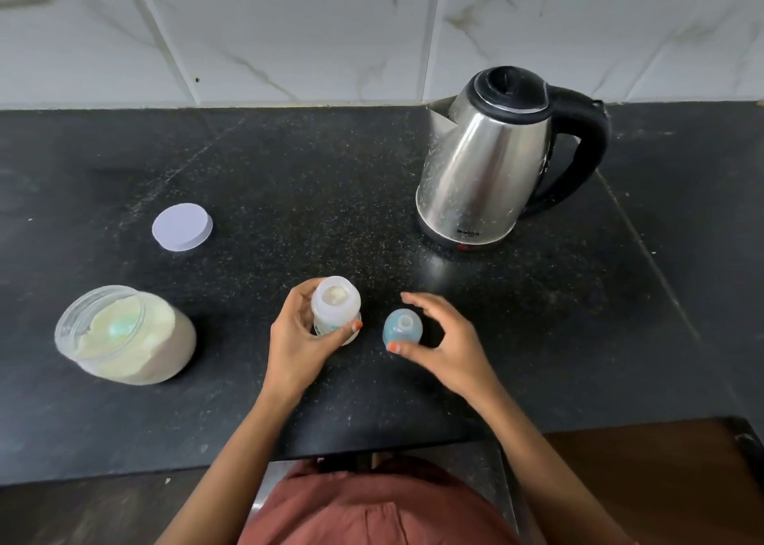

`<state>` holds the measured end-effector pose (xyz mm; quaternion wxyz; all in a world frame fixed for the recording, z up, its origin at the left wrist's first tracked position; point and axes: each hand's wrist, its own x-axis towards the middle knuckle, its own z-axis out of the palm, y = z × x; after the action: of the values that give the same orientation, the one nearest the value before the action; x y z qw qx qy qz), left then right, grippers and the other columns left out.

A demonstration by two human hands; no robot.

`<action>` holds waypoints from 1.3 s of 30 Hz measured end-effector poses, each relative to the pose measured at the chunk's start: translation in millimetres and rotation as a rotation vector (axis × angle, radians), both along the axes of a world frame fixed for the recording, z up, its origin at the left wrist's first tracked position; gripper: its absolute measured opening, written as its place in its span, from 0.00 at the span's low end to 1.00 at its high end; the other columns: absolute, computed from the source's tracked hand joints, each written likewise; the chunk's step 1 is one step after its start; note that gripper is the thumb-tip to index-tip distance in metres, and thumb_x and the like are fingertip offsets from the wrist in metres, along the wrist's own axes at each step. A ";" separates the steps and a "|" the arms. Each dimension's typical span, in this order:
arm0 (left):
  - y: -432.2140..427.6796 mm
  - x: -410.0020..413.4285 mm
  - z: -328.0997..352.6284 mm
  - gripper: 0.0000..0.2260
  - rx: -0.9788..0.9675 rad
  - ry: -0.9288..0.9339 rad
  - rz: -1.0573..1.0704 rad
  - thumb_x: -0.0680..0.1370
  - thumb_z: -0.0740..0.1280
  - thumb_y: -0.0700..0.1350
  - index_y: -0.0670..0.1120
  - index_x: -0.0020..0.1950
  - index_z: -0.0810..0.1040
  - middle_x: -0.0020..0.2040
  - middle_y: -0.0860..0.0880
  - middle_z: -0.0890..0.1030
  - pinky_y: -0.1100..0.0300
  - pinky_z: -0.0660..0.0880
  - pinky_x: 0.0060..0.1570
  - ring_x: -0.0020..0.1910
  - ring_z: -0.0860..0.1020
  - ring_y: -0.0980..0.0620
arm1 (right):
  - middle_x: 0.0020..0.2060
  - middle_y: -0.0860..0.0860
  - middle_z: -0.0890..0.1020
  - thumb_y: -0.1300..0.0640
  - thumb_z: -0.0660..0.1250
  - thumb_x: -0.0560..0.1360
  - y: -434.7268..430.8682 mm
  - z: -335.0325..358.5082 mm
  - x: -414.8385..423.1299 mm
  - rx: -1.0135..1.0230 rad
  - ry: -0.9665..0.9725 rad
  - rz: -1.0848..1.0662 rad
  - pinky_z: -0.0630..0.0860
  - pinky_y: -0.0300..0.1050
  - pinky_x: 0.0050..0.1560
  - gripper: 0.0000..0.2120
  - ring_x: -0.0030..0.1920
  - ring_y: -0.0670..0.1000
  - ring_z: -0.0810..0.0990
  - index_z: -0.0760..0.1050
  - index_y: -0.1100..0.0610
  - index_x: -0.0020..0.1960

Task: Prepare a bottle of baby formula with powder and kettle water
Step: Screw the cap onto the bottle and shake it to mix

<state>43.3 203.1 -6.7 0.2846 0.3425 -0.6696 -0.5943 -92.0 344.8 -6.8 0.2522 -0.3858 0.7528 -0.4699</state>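
Observation:
A small clear baby bottle (335,308) stands open on the black counter with pale powder inside, and my left hand (299,339) is wrapped around its body. Just to its right stands the blue teat cap (402,328). My right hand (440,339) curves around the cap with fingers spread, thumb at its near side; I cannot tell if it touches it. An open jar of formula powder (124,335) with a blue scoop buried in it sits at the left. A steel kettle (492,160) with a black handle stands at the back right.
The jar's white lid (182,226) lies flat behind the jar. The black counter (310,164) ends at a tiled wall behind and at a front edge close to my body. A seam runs along the counter right of the kettle.

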 end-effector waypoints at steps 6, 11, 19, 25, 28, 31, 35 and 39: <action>-4.8 6.4 -2.0 0.26 0.024 0.002 -0.064 0.63 0.77 0.35 0.53 0.54 0.72 0.53 0.55 0.79 0.61 0.75 0.55 0.53 0.78 0.60 | 0.65 0.46 0.68 0.60 0.74 0.66 -8.2 -12.6 19.7 0.171 0.205 0.042 0.54 0.21 0.60 0.34 0.64 0.42 0.63 0.64 0.49 0.69; -10.0 9.0 -2.6 0.26 0.038 0.019 -0.108 0.63 0.76 0.34 0.53 0.54 0.72 0.53 0.55 0.78 0.65 0.74 0.54 0.52 0.77 0.62 | 0.62 0.50 0.72 0.67 0.71 0.67 -11.1 -13.6 23.4 0.138 0.278 -0.024 0.68 0.39 0.65 0.30 0.62 0.45 0.71 0.68 0.52 0.66; -11.4 12.0 -4.3 0.26 -0.012 0.006 -0.148 0.64 0.77 0.38 0.58 0.54 0.70 0.53 0.60 0.77 0.67 0.72 0.56 0.55 0.75 0.64 | 0.56 0.38 0.74 0.63 0.76 0.64 -26.0 34.2 24.2 -0.124 0.165 -0.200 0.75 0.43 0.58 0.29 0.58 0.40 0.74 0.70 0.46 0.60; -14.4 13.8 -4.7 0.26 -0.037 0.013 -0.181 0.65 0.77 0.41 0.59 0.56 0.70 0.55 0.58 0.78 0.66 0.73 0.55 0.55 0.76 0.61 | 0.56 0.42 0.75 0.62 0.75 0.64 -52.5 65.2 35.7 -0.113 0.204 -0.055 0.75 0.47 0.60 0.31 0.59 0.41 0.74 0.69 0.49 0.64; -15.4 14.3 -4.9 0.27 -0.049 0.018 -0.195 0.66 0.76 0.40 0.60 0.56 0.69 0.55 0.58 0.77 0.70 0.72 0.53 0.55 0.76 0.62 | 0.57 0.45 0.76 0.62 0.76 0.64 -61.7 69.5 40.3 -0.043 0.184 -0.038 0.74 0.45 0.61 0.32 0.59 0.43 0.74 0.69 0.53 0.65; -16.0 14.3 -6.7 0.26 -0.046 0.019 -0.204 0.66 0.76 0.40 0.59 0.56 0.69 0.55 0.57 0.77 0.71 0.71 0.53 0.55 0.76 0.63 | 0.57 0.45 0.76 0.62 0.76 0.63 -67.4 71.5 44.8 0.017 0.188 -0.014 0.74 0.44 0.61 0.32 0.59 0.42 0.74 0.69 0.55 0.64; -16.3 14.0 -10.4 0.27 -0.051 0.021 -0.205 0.67 0.75 0.39 0.60 0.57 0.69 0.54 0.60 0.77 0.72 0.70 0.52 0.54 0.76 0.65 | 0.59 0.47 0.76 0.61 0.76 0.64 -72.7 71.8 50.3 0.087 0.203 0.036 0.73 0.41 0.61 0.32 0.59 0.43 0.73 0.68 0.53 0.65; -16.3 14.5 -11.6 0.27 -0.075 0.017 -0.199 0.67 0.75 0.38 0.61 0.57 0.68 0.52 0.61 0.77 0.73 0.70 0.51 0.53 0.75 0.67 | 0.61 0.47 0.75 0.59 0.75 0.65 -75.6 74.4 50.7 0.180 0.228 0.054 0.71 0.39 0.61 0.32 0.61 0.46 0.73 0.67 0.50 0.66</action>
<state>57.8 186.8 -18.3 0.2424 0.2582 -0.7197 -0.5972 -41.3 269.2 67.6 0.2114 -0.4324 0.8051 -0.3467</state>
